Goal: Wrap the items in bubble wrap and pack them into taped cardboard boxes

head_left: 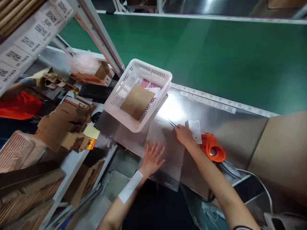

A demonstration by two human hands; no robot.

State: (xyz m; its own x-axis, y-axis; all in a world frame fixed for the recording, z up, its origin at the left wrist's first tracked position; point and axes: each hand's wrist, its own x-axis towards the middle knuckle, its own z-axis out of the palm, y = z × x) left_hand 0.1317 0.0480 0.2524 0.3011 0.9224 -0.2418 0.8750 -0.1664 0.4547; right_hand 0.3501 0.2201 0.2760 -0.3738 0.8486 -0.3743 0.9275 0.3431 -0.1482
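A sheet of bubble wrap (165, 159) lies flat on the metal table, hanging slightly over the near edge. On its left part rests my left hand (153, 159), palm down with fingers spread. A white label (130, 187) is stuck along my left forearm. Near the wrap's far right corner, my right hand (185, 135) is closed round a thin pointed metal tool (171, 123); its grip is hidden in my fingers. Just right of that hand is a white printed paper slip (195, 130). Beyond, a white plastic basket (136, 126) contains a brown cardboard piece (137, 100) and red-and-white items.
An orange tape dispenser (212, 148) sits right of my right arm, by a grey device with a cable. A large cardboard box (283, 153) stands far right. A green conveyor belt (203, 60) runs behind. Cartons (64, 124) and a co-worker's gloved hand (38, 78) are left.
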